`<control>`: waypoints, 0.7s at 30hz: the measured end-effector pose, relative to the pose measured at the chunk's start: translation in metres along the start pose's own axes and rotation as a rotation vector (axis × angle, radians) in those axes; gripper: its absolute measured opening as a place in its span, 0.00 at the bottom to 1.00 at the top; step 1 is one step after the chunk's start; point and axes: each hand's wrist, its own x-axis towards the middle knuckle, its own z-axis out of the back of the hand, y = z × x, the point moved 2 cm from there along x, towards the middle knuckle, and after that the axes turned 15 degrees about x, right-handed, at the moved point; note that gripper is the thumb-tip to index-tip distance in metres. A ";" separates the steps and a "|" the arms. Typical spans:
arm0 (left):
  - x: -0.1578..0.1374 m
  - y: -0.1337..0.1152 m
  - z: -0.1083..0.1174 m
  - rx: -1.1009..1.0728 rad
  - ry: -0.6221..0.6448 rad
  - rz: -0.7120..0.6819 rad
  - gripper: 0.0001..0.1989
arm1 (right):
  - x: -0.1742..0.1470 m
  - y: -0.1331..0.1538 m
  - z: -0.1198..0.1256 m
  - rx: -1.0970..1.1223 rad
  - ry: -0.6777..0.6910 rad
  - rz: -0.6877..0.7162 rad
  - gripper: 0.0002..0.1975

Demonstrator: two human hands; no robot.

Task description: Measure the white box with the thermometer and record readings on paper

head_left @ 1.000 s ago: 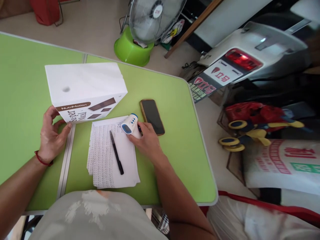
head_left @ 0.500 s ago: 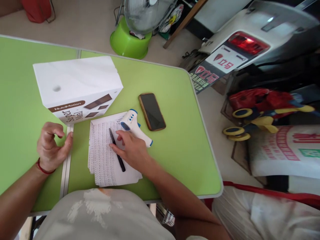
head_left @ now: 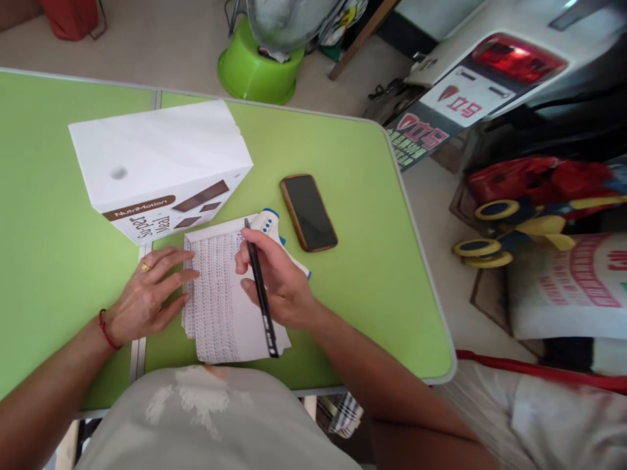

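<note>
A black pen [head_left: 261, 292] is held in my right hand [head_left: 279, 281], raised at a slant over a stack of handwritten paper sheets [head_left: 215, 307]. My left hand [head_left: 154, 290] lies with fingers spread, its fingertips on the left edge of the sheets. It wears a gold ring and a red wrist cord. Partly hidden behind my right hand is a white and blue infrared thermometer [head_left: 271, 225], resting at the sheets' upper right. A dark phone [head_left: 309, 212] in a brown case lies beyond it.
A white box [head_left: 161, 153] printed "NutriMotion" stands behind the papers on the green table [head_left: 382, 281]. Past the table are a fan on a green tub [head_left: 259, 72], a white motor scooter [head_left: 519, 62] and a printed sack [head_left: 578, 287] at right.
My right hand has picked up the pen from the papers and lifted it. My left hand has moved right and opened out onto the sheets' edge. The view has shifted slightly.
</note>
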 end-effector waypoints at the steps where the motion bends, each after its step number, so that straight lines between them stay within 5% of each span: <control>1: -0.001 0.000 -0.001 0.010 0.028 -0.024 0.18 | 0.002 -0.003 -0.004 0.035 -0.011 0.021 0.25; 4: -0.004 -0.002 -0.004 0.075 0.111 -0.095 0.20 | 0.007 -0.020 -0.012 0.057 -0.142 0.062 0.22; 9: -0.007 -0.001 -0.009 0.139 0.150 -0.066 0.22 | 0.009 -0.050 -0.015 0.031 -0.297 -0.103 0.18; 14: -0.006 -0.001 -0.011 0.158 0.146 -0.043 0.20 | 0.012 -0.047 -0.010 0.028 -0.422 -0.212 0.06; 21: -0.003 -0.005 -0.009 0.246 0.178 -0.066 0.18 | 0.019 -0.042 -0.009 -0.181 -0.503 -0.114 0.03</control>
